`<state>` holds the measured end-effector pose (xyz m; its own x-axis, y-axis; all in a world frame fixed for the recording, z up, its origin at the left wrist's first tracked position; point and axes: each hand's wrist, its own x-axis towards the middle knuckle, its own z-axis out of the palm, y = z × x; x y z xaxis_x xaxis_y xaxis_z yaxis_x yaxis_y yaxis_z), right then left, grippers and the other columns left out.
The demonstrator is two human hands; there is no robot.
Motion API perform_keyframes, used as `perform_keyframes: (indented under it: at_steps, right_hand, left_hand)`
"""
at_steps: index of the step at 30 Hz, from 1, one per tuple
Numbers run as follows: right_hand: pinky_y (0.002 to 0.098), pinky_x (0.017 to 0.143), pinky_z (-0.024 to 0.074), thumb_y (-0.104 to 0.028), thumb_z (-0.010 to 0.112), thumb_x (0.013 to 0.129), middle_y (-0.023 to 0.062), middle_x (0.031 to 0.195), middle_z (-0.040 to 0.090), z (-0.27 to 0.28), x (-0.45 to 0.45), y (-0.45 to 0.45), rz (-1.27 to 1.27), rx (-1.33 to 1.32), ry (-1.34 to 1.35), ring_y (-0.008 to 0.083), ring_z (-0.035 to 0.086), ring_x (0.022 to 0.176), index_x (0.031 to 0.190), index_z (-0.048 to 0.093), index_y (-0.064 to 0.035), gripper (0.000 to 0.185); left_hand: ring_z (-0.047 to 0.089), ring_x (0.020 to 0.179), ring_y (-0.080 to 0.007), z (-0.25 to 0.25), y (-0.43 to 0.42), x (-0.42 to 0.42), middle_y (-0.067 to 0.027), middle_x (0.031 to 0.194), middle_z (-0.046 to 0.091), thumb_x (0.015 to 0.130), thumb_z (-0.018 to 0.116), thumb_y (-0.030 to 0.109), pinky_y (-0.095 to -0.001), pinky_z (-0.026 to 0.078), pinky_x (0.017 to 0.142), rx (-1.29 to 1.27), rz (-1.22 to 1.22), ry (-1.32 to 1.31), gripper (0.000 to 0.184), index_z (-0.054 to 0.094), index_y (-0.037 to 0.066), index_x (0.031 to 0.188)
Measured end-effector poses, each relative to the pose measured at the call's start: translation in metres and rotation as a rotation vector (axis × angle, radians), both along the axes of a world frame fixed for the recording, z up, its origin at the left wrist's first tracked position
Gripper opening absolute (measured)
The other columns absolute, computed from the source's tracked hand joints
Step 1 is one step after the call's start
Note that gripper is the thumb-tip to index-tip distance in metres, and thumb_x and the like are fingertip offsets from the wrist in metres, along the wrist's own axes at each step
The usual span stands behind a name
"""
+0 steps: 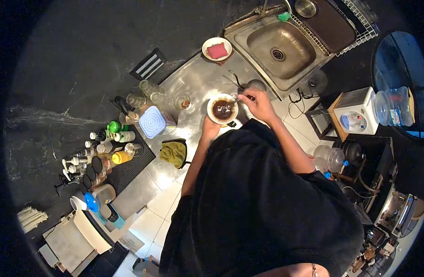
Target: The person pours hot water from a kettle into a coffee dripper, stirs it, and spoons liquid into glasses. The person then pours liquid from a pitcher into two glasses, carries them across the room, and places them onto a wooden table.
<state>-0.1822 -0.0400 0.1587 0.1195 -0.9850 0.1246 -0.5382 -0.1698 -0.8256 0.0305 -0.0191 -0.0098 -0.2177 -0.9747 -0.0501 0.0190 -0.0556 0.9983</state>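
A white cup (209, 110) with dark brown liquid (222, 110) in it is in front of my body, over the metal counter. My left hand (211, 127) is closed on the cup's lower left side. From the right, my right hand (258, 105) pinches a spoon (235, 99) whose lower end reaches into the cup at its upper right rim. A dark round vessel (256, 85) with a curved handle stands just beyond my right hand. Left of the cup is a small glass (182, 102) with something brown at its bottom.
A steel sink (281, 46) lies at the upper right. A bowl (216, 49) with a red sponge stands at the counter's back edge. To the left are glass jars (149, 87), a blue-lidded container (153, 122), a green cloth (173, 153) and several bottles (122, 157).
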Motion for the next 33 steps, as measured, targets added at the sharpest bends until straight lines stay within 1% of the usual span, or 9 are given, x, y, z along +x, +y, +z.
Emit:
perform_keyframes:
  at_steps: [3, 6, 9, 11, 18, 20, 27, 30, 33]
  right_hand:
    - [0.0402, 0.065, 0.0455, -0.025, 0.067, 0.092, 0.0171, 0.078, 0.062, 0.005, 0.000, 0.002, 0.032, 0.026, -0.014, 0.0324, 0.060, 0.070, 0.087, 0.067, 0.0008, 0.026]
    - [0.0402, 0.065, 0.0457, -0.026, 0.067, 0.092, 0.0169, 0.080, 0.063, 0.004, 0.000, 0.003, 0.010, 0.009, 0.033, 0.0326, 0.060, 0.071, 0.087, 0.068, 0.0001, 0.027]
    - [0.0411, 0.066, 0.0461, -0.027, 0.066, 0.092, 0.0171, 0.081, 0.064, 0.006, 0.002, 0.007, 0.036, 0.035, 0.006, 0.0342, 0.061, 0.073, 0.087, 0.068, -0.0002, 0.027]
    - [0.0421, 0.067, 0.0468, -0.026, 0.066, 0.092, 0.0175, 0.083, 0.064, 0.006, 0.003, 0.008, -0.007, -0.004, 0.044, 0.0359, 0.062, 0.075, 0.087, 0.068, -0.0005, 0.026]
    - [0.0432, 0.069, 0.0482, -0.026, 0.066, 0.092, 0.0174, 0.084, 0.065, 0.010, 0.002, 0.011, 0.015, -0.028, 0.080, 0.0373, 0.064, 0.079, 0.089, 0.069, -0.0015, 0.025]
    - [0.0436, 0.070, 0.0484, -0.026, 0.066, 0.092, 0.0168, 0.084, 0.066, 0.012, 0.003, 0.011, -0.027, -0.040, 0.086, 0.0374, 0.064, 0.080, 0.089, 0.069, -0.0019, 0.024]
    - [0.0436, 0.071, 0.0487, -0.025, 0.066, 0.091, 0.0158, 0.084, 0.066, 0.017, 0.003, 0.012, -0.027, -0.097, 0.088, 0.0367, 0.064, 0.080, 0.088, 0.069, -0.0020, 0.023]
    - [0.0434, 0.072, 0.0489, -0.024, 0.067, 0.091, 0.0159, 0.084, 0.066, 0.020, -0.001, 0.011, 0.021, -0.049, 0.153, 0.0369, 0.064, 0.080, 0.088, 0.069, -0.0012, 0.023]
    - [0.0434, 0.073, 0.0484, -0.023, 0.067, 0.091, 0.0160, 0.082, 0.065, 0.020, -0.002, 0.012, -0.006, -0.134, 0.100, 0.0369, 0.063, 0.080, 0.086, 0.068, -0.0001, 0.023]
  left_hand:
    - [0.065, 0.110, -0.0215, -0.001, 0.001, -0.002, -0.0103, 0.120, 0.069, 0.086, 0.071, 0.015, -0.0347, 0.050, 0.094, 0.054, 0.029, 0.043, 0.041, 0.063, 0.005, 0.125]
    - [0.066, 0.110, -0.0215, 0.000, 0.002, -0.004, -0.0101, 0.120, 0.069, 0.085, 0.073, 0.016, -0.0345, 0.050, 0.093, -0.003, 0.052, 0.131, 0.043, 0.062, 0.005, 0.125]
    - [0.065, 0.110, -0.0209, -0.005, 0.001, -0.002, -0.0097, 0.120, 0.069, 0.085, 0.074, 0.015, -0.0341, 0.050, 0.094, 0.048, 0.051, 0.071, 0.044, 0.062, 0.004, 0.125]
    - [0.065, 0.111, -0.0200, -0.001, 0.002, -0.002, -0.0092, 0.121, 0.069, 0.084, 0.075, 0.014, -0.0336, 0.050, 0.095, 0.130, 0.031, 0.155, 0.045, 0.062, 0.004, 0.126]
    - [0.065, 0.110, -0.0191, 0.008, 0.002, -0.003, -0.0086, 0.120, 0.069, 0.084, 0.074, 0.010, -0.0326, 0.049, 0.095, -0.011, 0.032, 0.056, 0.044, 0.062, 0.004, 0.126]
    - [0.065, 0.110, -0.0192, 0.000, 0.001, -0.003, -0.0085, 0.119, 0.069, 0.084, 0.074, 0.009, -0.0327, 0.049, 0.095, 0.072, 0.036, 0.188, 0.043, 0.063, 0.004, 0.125]
    - [0.065, 0.108, -0.0174, 0.003, -0.001, -0.003, -0.0080, 0.119, 0.069, 0.085, 0.074, 0.009, -0.0321, 0.050, 0.095, -0.034, 0.036, 0.056, 0.042, 0.062, 0.003, 0.125]
    - [0.064, 0.110, -0.0179, 0.006, 0.001, -0.002, -0.0083, 0.120, 0.069, 0.085, 0.073, 0.008, -0.0326, 0.049, 0.095, 0.001, 0.025, 0.093, 0.043, 0.061, 0.002, 0.125]
    - [0.063, 0.113, -0.0189, 0.014, 0.002, -0.002, -0.0082, 0.124, 0.067, 0.085, 0.072, 0.006, -0.0334, 0.049, 0.097, 0.003, 0.019, 0.036, 0.047, 0.058, 0.003, 0.130]
